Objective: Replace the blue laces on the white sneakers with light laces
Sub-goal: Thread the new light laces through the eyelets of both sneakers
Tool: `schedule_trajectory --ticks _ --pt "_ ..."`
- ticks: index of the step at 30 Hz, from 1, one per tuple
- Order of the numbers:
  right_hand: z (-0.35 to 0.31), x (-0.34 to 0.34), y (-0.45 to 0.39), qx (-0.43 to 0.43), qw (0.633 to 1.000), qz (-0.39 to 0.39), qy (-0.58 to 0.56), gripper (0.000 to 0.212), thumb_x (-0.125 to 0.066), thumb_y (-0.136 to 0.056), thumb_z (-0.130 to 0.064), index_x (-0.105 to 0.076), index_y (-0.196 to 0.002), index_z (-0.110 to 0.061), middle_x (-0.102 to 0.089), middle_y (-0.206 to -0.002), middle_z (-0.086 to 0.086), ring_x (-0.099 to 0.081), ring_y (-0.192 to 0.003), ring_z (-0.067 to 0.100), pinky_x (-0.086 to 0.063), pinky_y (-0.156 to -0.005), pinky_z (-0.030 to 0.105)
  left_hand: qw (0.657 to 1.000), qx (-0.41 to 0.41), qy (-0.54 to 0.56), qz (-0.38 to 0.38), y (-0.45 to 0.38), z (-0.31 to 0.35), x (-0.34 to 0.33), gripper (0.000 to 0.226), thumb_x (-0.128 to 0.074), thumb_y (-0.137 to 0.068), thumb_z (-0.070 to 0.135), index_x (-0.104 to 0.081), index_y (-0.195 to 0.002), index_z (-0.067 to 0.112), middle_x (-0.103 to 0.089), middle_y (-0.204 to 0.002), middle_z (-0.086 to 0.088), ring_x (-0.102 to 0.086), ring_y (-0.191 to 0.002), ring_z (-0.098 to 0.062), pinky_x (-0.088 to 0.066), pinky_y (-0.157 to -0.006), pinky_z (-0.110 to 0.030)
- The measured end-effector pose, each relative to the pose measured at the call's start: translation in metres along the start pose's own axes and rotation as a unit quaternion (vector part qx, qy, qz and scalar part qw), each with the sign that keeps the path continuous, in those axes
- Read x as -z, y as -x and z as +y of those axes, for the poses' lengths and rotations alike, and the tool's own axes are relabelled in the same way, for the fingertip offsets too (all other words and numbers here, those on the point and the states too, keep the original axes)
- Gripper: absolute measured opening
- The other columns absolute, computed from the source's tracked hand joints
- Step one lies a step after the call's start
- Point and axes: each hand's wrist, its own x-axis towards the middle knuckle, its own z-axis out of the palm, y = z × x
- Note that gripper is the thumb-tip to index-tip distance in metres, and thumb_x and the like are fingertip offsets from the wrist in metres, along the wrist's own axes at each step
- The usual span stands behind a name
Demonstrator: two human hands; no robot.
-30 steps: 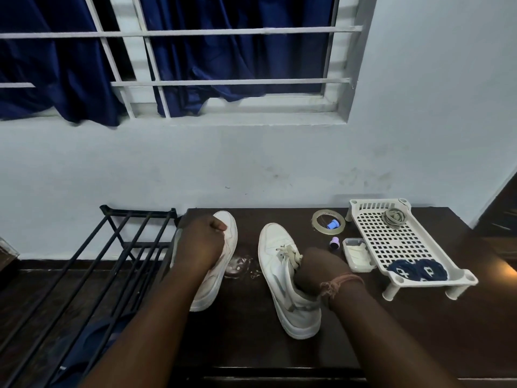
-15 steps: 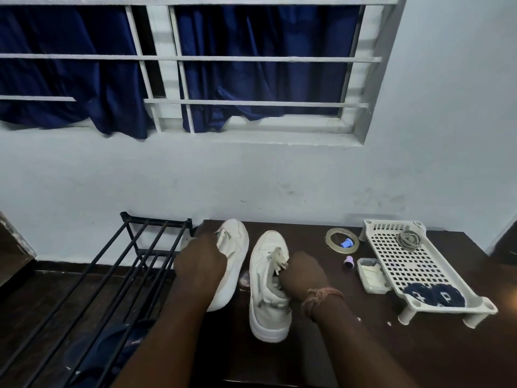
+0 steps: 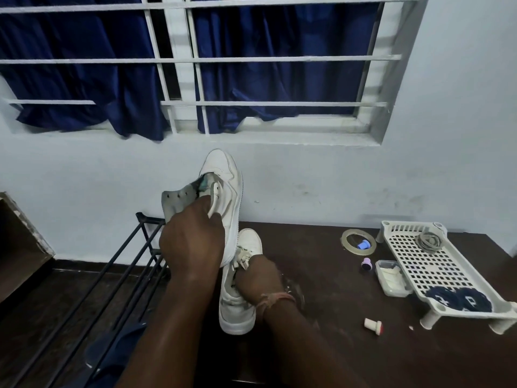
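Observation:
My left hand (image 3: 193, 242) grips one white sneaker (image 3: 223, 189) by its opening and holds it up in the air, toe pointing up toward the wall. Its eyelet flap hangs open and shows no lace. My right hand (image 3: 258, 278) holds the second white sneaker (image 3: 237, 306) at its collar; that shoe stands on the dark table (image 3: 330, 331) and carries light laces (image 3: 242, 256). Two coiled blue laces (image 3: 458, 299) lie in the near end of the white perforated tray (image 3: 414, 264). A coil of light lace (image 3: 428, 240) sits at the tray's far end.
A tape roll (image 3: 358, 241), small purple and blue caps, a little white box (image 3: 393, 280) and a red-tipped stopper (image 3: 373, 325) lie between the shoes and the tray. A black metal rack (image 3: 106, 281) stands to the left. A barred window with blue curtains is above.
My left hand has lifted its sneaker off the table up into the air. The right hand has slid the other sneaker leftward and still holds it on the table.

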Motion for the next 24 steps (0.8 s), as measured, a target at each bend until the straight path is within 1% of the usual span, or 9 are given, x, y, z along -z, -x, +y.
schedule_trajectory --ticks 2,5,9,11,13,16,18,21,24 --pt "0.001 0.016 -0.003 0.013 0.999 -0.008 -0.034 0.012 -0.062 -0.086 -0.023 -0.067 -0.090 -0.013 -0.070 -0.098 0.010 -0.067 -0.102 0.029 -0.044 -0.071 0.023 1.000 -0.018 0.009 0.000 0.001 0.007 -0.001 0.006 -0.063 -0.089 0.022 -0.068 -0.090 0.024 -0.066 -0.073 -0.007 -0.045 -0.063 -0.024 -0.032 -0.061 -0.029" --pt "0.005 0.047 -0.009 0.025 0.989 0.085 -0.115 0.026 -0.056 -0.084 -0.023 -0.071 -0.104 -0.017 -0.073 -0.105 -0.001 -0.068 -0.097 0.018 -0.054 -0.085 0.028 0.997 -0.068 0.028 -0.012 0.009 0.024 -0.005 0.015 -0.059 -0.093 0.030 -0.068 -0.104 0.030 -0.069 -0.077 -0.005 -0.062 -0.070 -0.031 -0.035 -0.061 -0.030" --pt "0.012 0.087 0.000 0.072 0.958 0.187 -0.205 0.018 -0.053 -0.093 -0.026 -0.069 -0.091 -0.018 -0.070 -0.088 -0.009 -0.065 -0.085 0.008 -0.051 -0.078 0.027 0.990 -0.130 0.029 -0.046 0.028 0.050 -0.021 0.025 -0.057 -0.096 0.034 -0.065 -0.120 0.034 -0.073 -0.086 -0.007 -0.068 -0.080 -0.033 -0.036 -0.063 -0.030" --pt "0.022 0.100 0.003 0.080 0.955 0.203 -0.203 0.030 -0.049 -0.098 -0.038 -0.066 -0.086 -0.015 -0.069 -0.083 -0.005 -0.064 -0.082 0.011 -0.050 -0.077 0.032 0.984 -0.164 0.018 -0.066 0.040 0.063 -0.032 0.026 -0.055 -0.097 0.035 -0.063 -0.122 0.033 -0.073 -0.088 -0.005 -0.069 -0.082 -0.030 -0.035 -0.063 -0.030" --pt "0.036 0.109 0.002 0.054 0.961 0.191 -0.192 0.050 -0.043 -0.098 -0.055 -0.065 -0.082 -0.013 -0.068 -0.079 -0.002 -0.064 -0.078 0.013 -0.051 -0.077 0.036 0.977 -0.183 0.036 -0.103 0.052 0.072 -0.044 0.025 -0.054 -0.098 0.034 -0.062 -0.121 0.031 -0.073 -0.089 -0.004 -0.069 -0.083 -0.027 -0.038 -0.064 -0.031" --pt "0.060 0.115 0.001 -0.008 0.978 0.126 -0.166 0.071 -0.037 -0.090 -0.075 -0.068 -0.079 -0.012 -0.070 -0.075 0.000 -0.068 -0.075 0.016 -0.055 -0.078 0.039 0.966 -0.150 0.085 -0.191 0.070 0.074 -0.071 0.024 -0.053 -0.098 0.036 -0.063 -0.118 0.027 -0.072 -0.094 -0.003 -0.069 -0.088 -0.026 -0.047 -0.069 -0.035" --pt "0.073 0.119 0.002 -0.038 0.986 0.096 -0.134 0.077 -0.036 -0.086 -0.081 -0.068 -0.077 -0.011 -0.071 -0.074 0.002 -0.069 -0.074 0.017 -0.057 -0.079 0.042 0.953 -0.128 0.085 -0.260 0.081 0.074 -0.089 0.024 -0.053 -0.096 0.039 -0.063 -0.115 0.027 -0.072 -0.095 -0.003 -0.069 -0.091 -0.026 -0.052 -0.073 -0.036" --pt "0.093 0.122 0.000 -0.095 0.984 0.040 -0.146 0.079 -0.037 -0.082 -0.084 -0.072 -0.080 -0.014 -0.073 -0.079 0.006 -0.071 -0.075 0.023 -0.062 -0.073 0.045 0.906 -0.109 0.131 -0.387 0.099 0.076 -0.102 0.024 -0.058 -0.088 0.027 -0.063 -0.112 0.022 -0.074 -0.096 -0.002 -0.070 -0.093 -0.021 -0.053 -0.078 -0.036" --pt "0.109 0.122 0.000 -0.158 0.975 -0.001 -0.153 0.078 -0.038 -0.084 -0.082 -0.075 -0.092 -0.013 -0.074 -0.090 0.011 -0.072 -0.080 0.025 -0.063 -0.068 0.040 0.862 -0.074 0.205 -0.458 0.108 0.079 -0.107 0.019 -0.055 -0.081 0.019 -0.067 -0.095 0.016 -0.075 -0.085 -0.001 -0.071 -0.082 -0.012 -0.056 -0.078 -0.040"
